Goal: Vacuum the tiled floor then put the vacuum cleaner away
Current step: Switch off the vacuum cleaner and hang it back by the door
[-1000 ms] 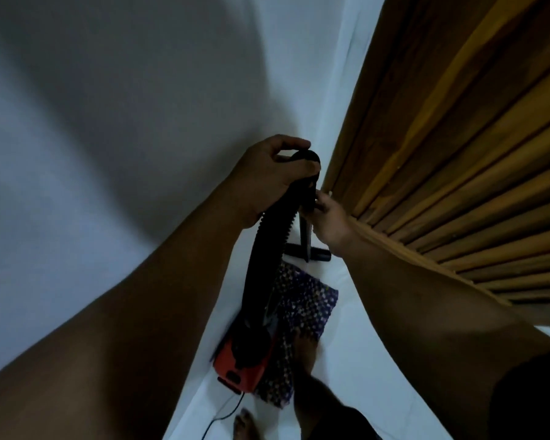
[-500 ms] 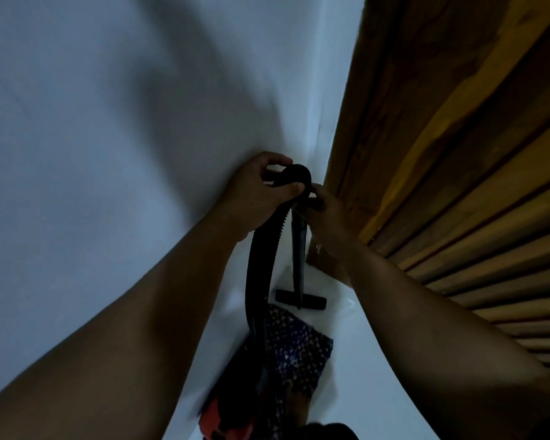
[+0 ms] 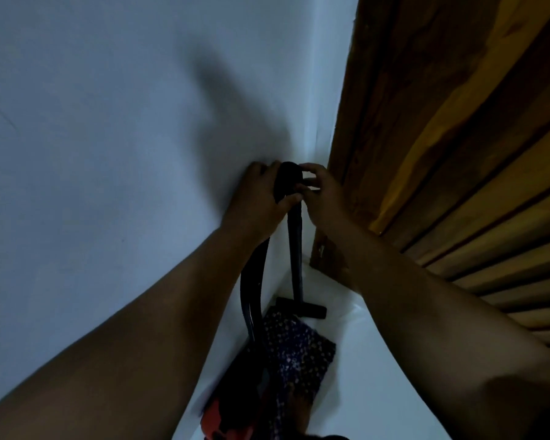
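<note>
Vacuum hose [image 3: 289, 179] is bent over at its top in the wall corner; from the bend the rigid wand [image 3: 296, 249] runs straight down, long axis near vertical, to the floor nozzle [image 3: 300, 307], which lies crosswise on the white tiled floor [image 3: 356, 360]. Left hand [image 3: 261, 198] is wrapped around the bend against the white wall [image 3: 108, 154]; right hand [image 3: 323, 198] pinches it from the side of the slatted wooden door [image 3: 458, 154]. Below the bend lie a patterned cloth [image 3: 299, 350] and the red vacuum body [image 3: 216, 420], dim and blurred.
</note>
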